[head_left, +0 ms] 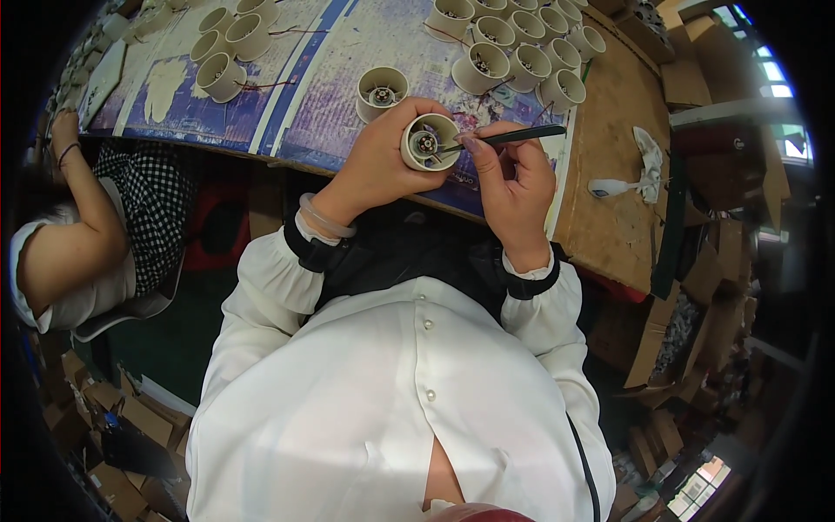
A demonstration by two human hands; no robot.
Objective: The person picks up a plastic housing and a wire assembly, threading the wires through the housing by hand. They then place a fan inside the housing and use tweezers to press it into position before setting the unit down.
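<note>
My left hand (387, 161) is wrapped round a white cylindrical housing (407, 155), its open top tilted toward me. Inside it sits a small round metal motor-like part (425, 144) with wires around it. In my right hand (515, 187), black tweezers (532, 134) are pinched between thumb and fingers. Their thin tip reaches into the housing's mouth beside the metal part. Just beyond my left hand, a second white housing (381, 94) stands upright on the table with a similar part inside.
Several more white housings (480, 68) stand at the back right, others (221, 78) at the back left, some trailing red wires. A white-handled tool (611, 187) and a crumpled cloth (648, 155) lie on the bare table board (600, 217). A co-worker (83, 226) sits at left.
</note>
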